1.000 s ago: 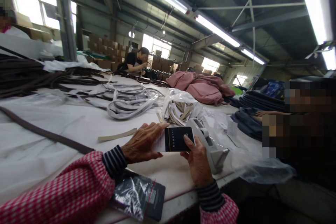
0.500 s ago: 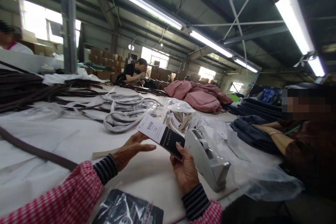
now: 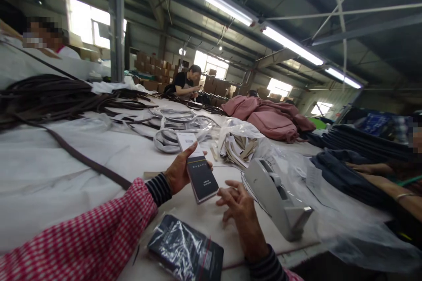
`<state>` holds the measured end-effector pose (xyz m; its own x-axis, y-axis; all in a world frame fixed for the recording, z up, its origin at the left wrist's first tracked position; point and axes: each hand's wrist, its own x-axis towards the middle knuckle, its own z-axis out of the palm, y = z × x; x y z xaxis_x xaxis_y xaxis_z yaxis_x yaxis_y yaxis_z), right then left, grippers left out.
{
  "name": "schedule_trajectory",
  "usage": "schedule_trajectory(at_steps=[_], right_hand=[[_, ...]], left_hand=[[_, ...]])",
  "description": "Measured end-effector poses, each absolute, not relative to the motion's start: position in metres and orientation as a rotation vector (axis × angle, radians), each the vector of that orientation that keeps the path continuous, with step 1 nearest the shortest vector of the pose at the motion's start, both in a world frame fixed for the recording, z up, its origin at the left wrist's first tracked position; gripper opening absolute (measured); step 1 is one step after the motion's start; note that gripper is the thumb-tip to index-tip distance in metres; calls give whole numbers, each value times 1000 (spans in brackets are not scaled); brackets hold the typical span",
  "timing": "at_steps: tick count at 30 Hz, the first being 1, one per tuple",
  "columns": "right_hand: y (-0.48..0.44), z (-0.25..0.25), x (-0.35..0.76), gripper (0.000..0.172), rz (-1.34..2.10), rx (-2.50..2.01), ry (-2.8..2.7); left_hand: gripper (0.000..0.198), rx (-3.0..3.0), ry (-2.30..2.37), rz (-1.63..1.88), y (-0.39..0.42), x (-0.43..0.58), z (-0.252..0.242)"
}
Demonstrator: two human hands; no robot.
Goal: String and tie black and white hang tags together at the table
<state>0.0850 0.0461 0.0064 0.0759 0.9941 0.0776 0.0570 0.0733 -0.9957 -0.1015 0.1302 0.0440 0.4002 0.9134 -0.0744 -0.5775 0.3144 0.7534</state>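
Note:
My left hand point(image 3: 180, 170) is closed around a black and white hang tag point(image 3: 201, 181), possibly a stack of them, with its thumb across the front. Held above the table, the tag leans with its white printed part at the top and the black part below. Just right of its lower corner, my right hand point(image 3: 240, 206) has its fingers loosely apart and holds nothing. On the table below both hands lies a clear plastic bag point(image 3: 186, 246) with a dark, flat item inside. A grey tape dispenser point(image 3: 275, 197) stands to the right of my right hand.
Behind the tag are bundled grey straps point(image 3: 171, 129) and a plastic bag of beige strips point(image 3: 239, 147). Dark straps point(image 3: 82, 153) cross the left side. Pink bags point(image 3: 263, 116) are piled farther back. At right, a co-worker's hands point(image 3: 365, 171) rest on dark fabric point(image 3: 343, 167).
The hang tag has passed from my right hand to my left and turned more upright. My right hand has let go and opened. The view has swung right to left across the scene.

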Motion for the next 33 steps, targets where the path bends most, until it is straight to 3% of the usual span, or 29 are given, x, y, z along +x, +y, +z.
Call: schedule_trajectory(at_steps=[4,6,11,15,22,29,33], right_hand=[[38,19,97,40,615,-1249,-1519],[36,24,93,31,554,-1159,-1682],[39,30,78,33,479,-1016,-1930],[43,34,76,23,464,-996,-2070],[41,32,68,10,-216,-972,-2327],[40,35,63,12,-589,-831,-2459],[40,31,63,25,-727,-755,-2440]], left_hand=[[57,726,594,1015,129,-100,41],[60,717,600,985,128,-98,39],[65,700,592,947,127,-96,38],[65,724,645,957,125,-95,42],[64,657,749,915,125,-97,46],[64,645,781,868,123,-97,48],[67,648,779,867,127,-97,46]])
